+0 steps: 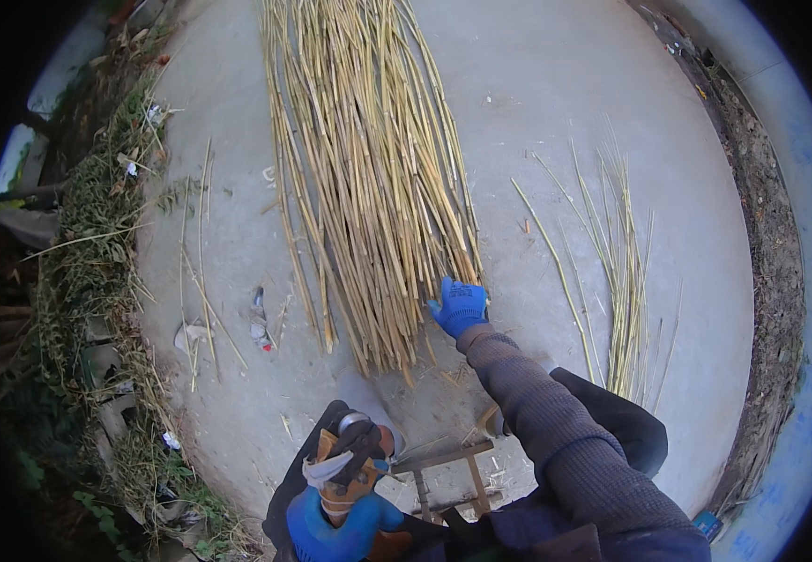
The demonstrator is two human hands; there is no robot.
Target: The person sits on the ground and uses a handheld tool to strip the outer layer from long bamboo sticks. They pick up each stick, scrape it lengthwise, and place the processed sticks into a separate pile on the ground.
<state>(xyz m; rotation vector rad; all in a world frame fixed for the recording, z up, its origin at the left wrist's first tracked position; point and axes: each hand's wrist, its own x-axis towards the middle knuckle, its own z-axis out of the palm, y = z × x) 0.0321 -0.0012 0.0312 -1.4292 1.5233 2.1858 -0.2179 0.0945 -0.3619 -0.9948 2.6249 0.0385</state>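
A big pile of long, thin cane stalks (368, 178) lies on the concrete, its near ends fanned out toward me. My right hand (462, 304), in a blue glove, reaches forward to the pile's near right corner. Its fingers are curled over the stalk ends there, the thumb out to the left; how many it grips is hidden. Close to my lap is my left hand (335, 529), also blue-gloved, closed around a bulky brown bundle (345, 468) wrapped with cloth strips and ties. Something rounded and shiny shows at its top. What the wrapping covers I cannot make out.
A smaller bunch of thin greenish stalks (626, 281) lies to the right. Between my legs stands a low wooden frame (443, 461). Loose stalks (204, 304) and scraps lie at left, beside a strip of weeds (106, 225). A pale wall (799, 450) curves along the right.
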